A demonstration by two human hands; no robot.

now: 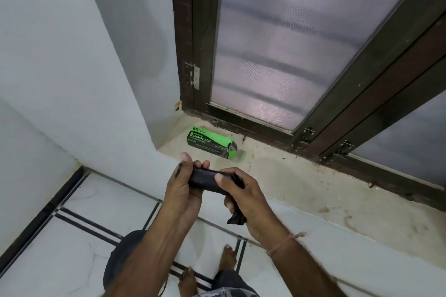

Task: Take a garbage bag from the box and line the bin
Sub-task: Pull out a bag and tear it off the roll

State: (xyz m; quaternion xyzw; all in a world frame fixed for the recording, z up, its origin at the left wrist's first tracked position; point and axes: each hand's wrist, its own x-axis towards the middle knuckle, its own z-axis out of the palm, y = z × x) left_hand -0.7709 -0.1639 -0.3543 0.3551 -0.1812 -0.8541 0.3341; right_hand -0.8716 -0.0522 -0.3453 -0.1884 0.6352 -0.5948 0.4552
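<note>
A green and black garbage bag box (209, 142) lies on its side on the beige window sill (301, 190), its right end flap open. In front of the sill, both hands hold a black roll of garbage bags (204, 179). My left hand (182, 188) grips the roll's left end. My right hand (243, 196) holds its right end, thumb on top, and a loose black bag end (235, 219) hangs below the fingers. A dark round bin (118, 258) stands on the floor beneath my left forearm, mostly hidden.
A dark-framed window with frosted glass (301, 38) rises behind the sill. A white wall (60, 67) closes the left side. White floor tiles (72, 236) with dark lines lie below, and my bare feet (207, 270) stand there.
</note>
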